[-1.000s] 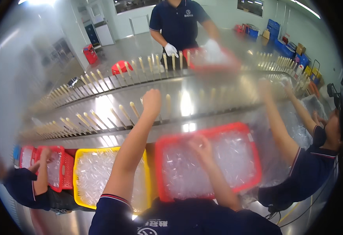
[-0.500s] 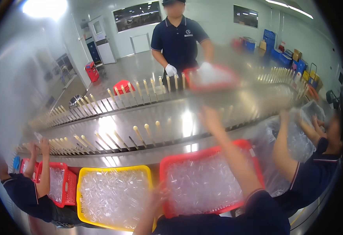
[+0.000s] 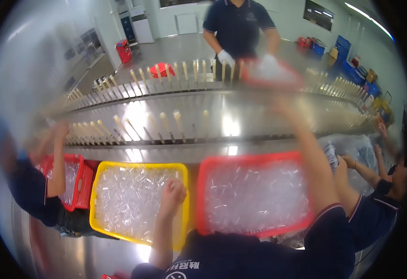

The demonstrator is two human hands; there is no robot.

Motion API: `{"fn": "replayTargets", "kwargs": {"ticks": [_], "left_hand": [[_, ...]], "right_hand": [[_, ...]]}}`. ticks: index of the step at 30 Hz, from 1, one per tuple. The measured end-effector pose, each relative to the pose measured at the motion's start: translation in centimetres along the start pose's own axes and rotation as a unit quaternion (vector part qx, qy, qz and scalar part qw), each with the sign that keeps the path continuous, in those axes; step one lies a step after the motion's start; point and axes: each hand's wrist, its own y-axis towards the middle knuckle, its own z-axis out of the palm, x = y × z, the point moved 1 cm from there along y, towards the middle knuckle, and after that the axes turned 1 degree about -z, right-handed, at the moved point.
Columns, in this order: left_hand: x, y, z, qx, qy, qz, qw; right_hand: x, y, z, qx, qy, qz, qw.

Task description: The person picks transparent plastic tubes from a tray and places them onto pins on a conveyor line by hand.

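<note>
My left hand [image 3: 173, 193] is over the right part of a yellow basket [image 3: 186, 211] filled with small clear plastic tubes [image 3: 129, 197]. Its fingers are curled together, and what they hold, if anything, is too small to make out. My right arm reaches across a red basket [image 3: 202, 200], also full of clear tubes [image 3: 254, 197]. Smeared by motion, my right hand [image 3: 283, 109] is over the metal line [image 3: 189, 104], near its front row of upright rods. Several of these rods carry cream-coloured, round-tipped sleeves [image 3: 166, 123].
Opposite, a person in white gloves [image 3: 225, 58] holds a blurred red basket [image 3: 273, 74]. A co-worker's hand [image 3: 60, 130] is at the rods on the left, beside another red basket [image 3: 84, 186]. Co-workers at right handle a clear plastic bag [image 3: 364, 153].
My left hand has gone from the red basket's left edge to above the yellow basket. My right hand is still out over the line, blurred. The whole view has shifted.
</note>
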Motion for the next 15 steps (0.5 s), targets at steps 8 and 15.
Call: {"fn": "replayTargets", "kwargs": {"ticks": [8, 15], "left_hand": [[-7.6, -0.4, 0.2, 0.11, 0.051, 0.088, 0.989], [-14.7, 4.3, -1.4, -0.167, 0.437, 0.345, 0.814]], "right_hand": [[0.4, -4.9, -2.0, -0.061, 0.418, 0.357, 0.833], [15.3, -21.2, 4.7, -0.058, 0.902, 0.331, 0.272]]}}
